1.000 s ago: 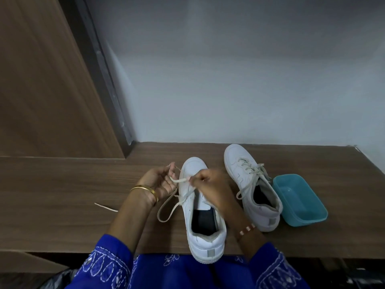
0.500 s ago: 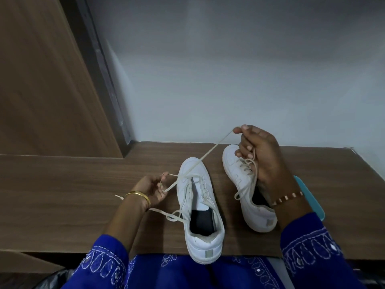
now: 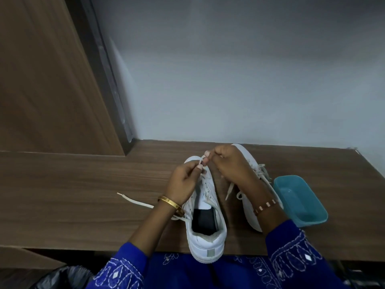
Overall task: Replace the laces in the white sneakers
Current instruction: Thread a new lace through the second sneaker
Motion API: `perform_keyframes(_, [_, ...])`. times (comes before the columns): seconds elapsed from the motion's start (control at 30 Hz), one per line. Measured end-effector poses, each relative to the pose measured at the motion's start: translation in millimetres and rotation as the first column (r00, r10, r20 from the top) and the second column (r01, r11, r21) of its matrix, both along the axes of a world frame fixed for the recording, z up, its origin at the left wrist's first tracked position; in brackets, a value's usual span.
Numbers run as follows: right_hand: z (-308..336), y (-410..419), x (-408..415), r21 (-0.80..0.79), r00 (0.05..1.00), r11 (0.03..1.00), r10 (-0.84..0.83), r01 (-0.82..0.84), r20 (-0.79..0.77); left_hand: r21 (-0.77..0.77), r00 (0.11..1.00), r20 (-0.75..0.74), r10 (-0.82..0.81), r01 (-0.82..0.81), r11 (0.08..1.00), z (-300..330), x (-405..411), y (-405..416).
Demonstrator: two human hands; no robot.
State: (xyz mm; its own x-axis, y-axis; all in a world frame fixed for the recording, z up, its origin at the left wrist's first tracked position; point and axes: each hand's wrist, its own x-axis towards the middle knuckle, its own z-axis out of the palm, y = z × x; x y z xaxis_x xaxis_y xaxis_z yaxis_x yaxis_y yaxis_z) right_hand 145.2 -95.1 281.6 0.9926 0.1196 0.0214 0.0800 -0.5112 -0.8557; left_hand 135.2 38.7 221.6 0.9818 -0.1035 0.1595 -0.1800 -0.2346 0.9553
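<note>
Two white sneakers stand on the wooden table [image 3: 73,184]. The near sneaker [image 3: 205,232] points away from me, its heel at the table's front edge, with a cream lace [image 3: 135,202] partly threaded and one end trailing left across the wood. My left hand [image 3: 185,182] and my right hand [image 3: 231,165] meet above its toe, both pinching the lace's other end between fingertips. The second sneaker [image 3: 250,207], laced with loose ends, lies to the right, largely hidden behind my right forearm.
A teal plastic tub [image 3: 300,201] sits at the right of the second sneaker. A wooden panel [image 3: 41,80] rises at the left and a grey wall [image 3: 229,80] stands behind the table. Blue embroidered sleeves fill the bottom.
My right hand came down from its raised pull over the second sneaker to the near sneaker's toe. My left hand moved up to meet it there.
</note>
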Motion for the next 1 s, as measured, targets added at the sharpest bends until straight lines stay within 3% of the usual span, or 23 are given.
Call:
perform_keyframes(0.17, [-2,-18,0,-0.041,0.999,0.999,-0.015,0.013,-0.035,-0.041,0.981,-0.018,0.194,-0.194,0.98,-9,5,12])
perform_keyframes(0.4, [-10,-44,2,-0.028,0.978,0.995,-0.1,0.097,-0.182,-0.038,0.86,-0.138,0.492,-0.501,0.865,-22,14,45])
perform_keyframes(0.47, [-11,-45,2,-0.028,0.975,0.994,-0.113,0.11,-0.193,0.08,0.861,-0.149,0.486,-0.479,0.874,-23,14,47])
perform_keyframes(0.53, [-10,-42,0,-0.041,0.976,0.998,-0.049,0.041,-0.214,0.321,0.878,-0.139,0.458,-0.397,0.86,-23,13,44])
perform_keyframes(0.6, [-5,-32,-4,-0.064,0.971,0.995,0.053,-0.07,-0.232,0.427,0.918,-0.001,0.397,-0.359,0.83,-22,10,38])
perform_keyframes(0.7, [-1,-15,-6,-0.091,0.972,0.98,0.157,-0.175,-0.175,0.307,0.97,0.198,0.14,-0.197,0.931,-11,2,18])
perform_keyframes(0.8, [-5,-7,0,-0.078,0.992,0.991,0.099,-0.105,-0.075,0.143,0.995,0.089,-0.042,0.029,0.989,-13,1,3])
perform_keyframes(0.87, [-7,-8,4,-0.052,0.999,0.998,0.041,-0.042,-0.03,-0.001,0.998,-0.02,-0.061,0.061,0.998,-17,4,-1])
perform_keyframes(1.0, [-10,-25,11,0.005,0.988,0.997,-0.074,0.074,0.133,-0.146,0.992,-0.118,0.048,-0.065,0.987,-17,0,2])
